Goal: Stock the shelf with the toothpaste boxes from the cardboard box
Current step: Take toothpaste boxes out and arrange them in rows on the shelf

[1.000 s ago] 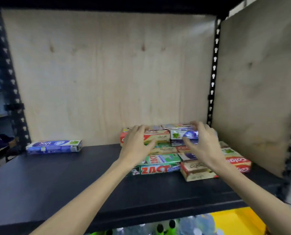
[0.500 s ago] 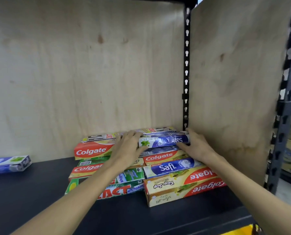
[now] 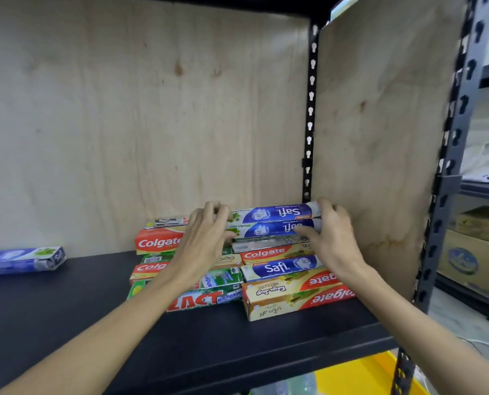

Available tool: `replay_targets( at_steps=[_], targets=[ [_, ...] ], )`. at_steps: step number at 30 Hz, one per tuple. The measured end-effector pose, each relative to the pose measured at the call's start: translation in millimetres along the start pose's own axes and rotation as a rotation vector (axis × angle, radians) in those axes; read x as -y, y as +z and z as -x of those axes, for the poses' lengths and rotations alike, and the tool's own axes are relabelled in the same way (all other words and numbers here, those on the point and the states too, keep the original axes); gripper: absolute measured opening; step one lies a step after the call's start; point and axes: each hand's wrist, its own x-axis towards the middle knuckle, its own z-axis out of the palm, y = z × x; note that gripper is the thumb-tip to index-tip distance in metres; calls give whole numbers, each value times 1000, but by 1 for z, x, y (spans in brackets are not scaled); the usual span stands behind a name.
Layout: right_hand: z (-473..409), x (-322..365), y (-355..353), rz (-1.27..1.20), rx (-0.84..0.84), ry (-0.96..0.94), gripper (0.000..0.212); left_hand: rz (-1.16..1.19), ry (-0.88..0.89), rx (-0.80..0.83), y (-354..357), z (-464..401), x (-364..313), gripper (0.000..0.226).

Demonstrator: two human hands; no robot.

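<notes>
A stack of toothpaste boxes (image 3: 271,276) fills the back right corner of the black shelf (image 3: 80,323): Colgate, Safi and Zact cartons lying flat. On top lies a blue Safi box (image 3: 274,215), upside down to me. My left hand (image 3: 206,240) grips its left end and my right hand (image 3: 333,238) its right end, holding it on the pile. Another blue Safi box (image 3: 23,259) lies alone at the shelf's left. The cardboard box of stock is out of view.
Plywood panels form the back (image 3: 152,124) and right side (image 3: 380,138) of the bay. A black slotted post (image 3: 310,109) stands in the corner. To the right, another rack holds cardboard cartons (image 3: 471,260). A yellow bin (image 3: 360,377) sits below.
The view has moved closer and to the right. Both hands have shifted outward to the ends of the top blue Safi box, which now sits higher on the pile.
</notes>
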Motion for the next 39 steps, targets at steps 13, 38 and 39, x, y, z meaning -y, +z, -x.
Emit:
replay_targets(
  at_steps=[13, 38, 39],
  targets=[
    [93, 132, 69, 24, 311, -125, 65, 242, -249, 37, -150, 174, 93, 25],
    [204, 275, 176, 185, 245, -257, 62, 256, -628, -8, -213, 264, 162, 23],
    [206, 281, 175, 91, 302, -261, 57, 290, -654, 20, -215, 264, 159, 29]
  ],
)
